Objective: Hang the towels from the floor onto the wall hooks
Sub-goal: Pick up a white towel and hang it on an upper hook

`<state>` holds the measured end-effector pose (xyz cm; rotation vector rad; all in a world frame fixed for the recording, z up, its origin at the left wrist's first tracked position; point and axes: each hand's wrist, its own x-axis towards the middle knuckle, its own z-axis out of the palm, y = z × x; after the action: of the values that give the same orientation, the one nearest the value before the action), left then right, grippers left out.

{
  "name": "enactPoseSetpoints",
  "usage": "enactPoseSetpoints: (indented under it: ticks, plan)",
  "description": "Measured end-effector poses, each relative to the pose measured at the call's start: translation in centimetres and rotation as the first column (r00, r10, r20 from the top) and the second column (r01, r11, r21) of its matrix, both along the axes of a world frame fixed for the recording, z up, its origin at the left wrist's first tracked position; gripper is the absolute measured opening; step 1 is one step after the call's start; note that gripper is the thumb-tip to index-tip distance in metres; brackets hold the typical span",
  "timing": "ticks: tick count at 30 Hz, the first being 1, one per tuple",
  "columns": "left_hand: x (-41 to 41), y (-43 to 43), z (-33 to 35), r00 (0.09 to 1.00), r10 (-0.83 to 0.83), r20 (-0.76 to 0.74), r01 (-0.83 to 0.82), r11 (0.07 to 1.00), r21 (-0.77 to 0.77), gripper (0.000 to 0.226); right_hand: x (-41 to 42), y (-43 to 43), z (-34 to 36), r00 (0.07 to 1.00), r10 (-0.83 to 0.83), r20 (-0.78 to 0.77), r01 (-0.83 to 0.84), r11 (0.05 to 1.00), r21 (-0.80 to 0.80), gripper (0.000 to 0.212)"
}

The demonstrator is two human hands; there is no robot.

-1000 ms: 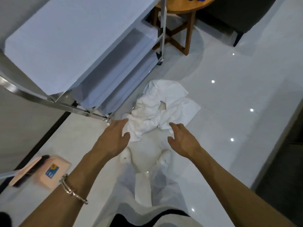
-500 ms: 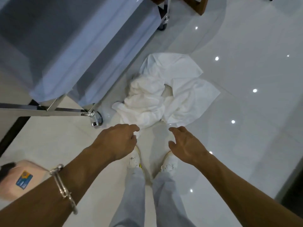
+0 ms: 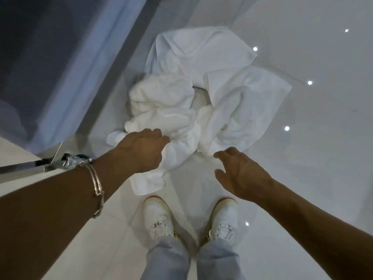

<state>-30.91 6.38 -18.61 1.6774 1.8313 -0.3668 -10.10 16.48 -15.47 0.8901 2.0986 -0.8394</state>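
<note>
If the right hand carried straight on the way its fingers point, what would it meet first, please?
Probably the near edge of the white towel pile, just ahead of the right hand; depth is unclear.

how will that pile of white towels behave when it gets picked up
Probably floppy: the towels lie crumpled in soft folds, so they should sag from wherever the left hand grips. They look tangled together, so lifting one may drag another across the glossy floor.
</note>
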Motion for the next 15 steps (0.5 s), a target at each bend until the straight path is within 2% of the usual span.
enactPoseSetpoints:
  ticks: [1, 3, 9, 12, 15]
  plan:
    - [-0.2, 0.8, -1.6, 0.998, -0.003, -0.055, 0.002, 1.000, -0.026, 0.046, 0.0, 0.2, -1.0, 1.000, -0.008, -0.003, 0.008, 1.000, -0.003, 0.038]
    - [0.0, 2.7, -3.7, 0.997, 0.042, -0.069, -0.049, 0.995, -0.091, 0.054, 0.1, 0.4, -2.9, 1.000, -0.030, -0.001, 0.030, 0.999, -0.012, 0.038]
    - [-0.6, 5.4, -10.3, 0.977, 0.101, -0.188, -0.117, 0.990, -0.077, 0.083, 0.7, 1.4, -7.2, 0.994, -0.112, 0.002, 0.112, 0.994, -0.002, 0.037]
    - [-0.9, 5.1, -11.4, 0.952, 0.123, -0.282, -0.147, 0.987, -0.066, 0.070, 0.7, 1.6, -8.0, 0.990, -0.141, -0.015, 0.141, 0.990, -0.001, 0.037]
    - [-1.0, 4.4, -10.3, 0.960, 0.167, -0.225, -0.177, 0.984, -0.025, 0.037, 0.5, 1.5, -7.4, 0.987, -0.158, -0.027, 0.158, 0.987, -0.023, 0.039]
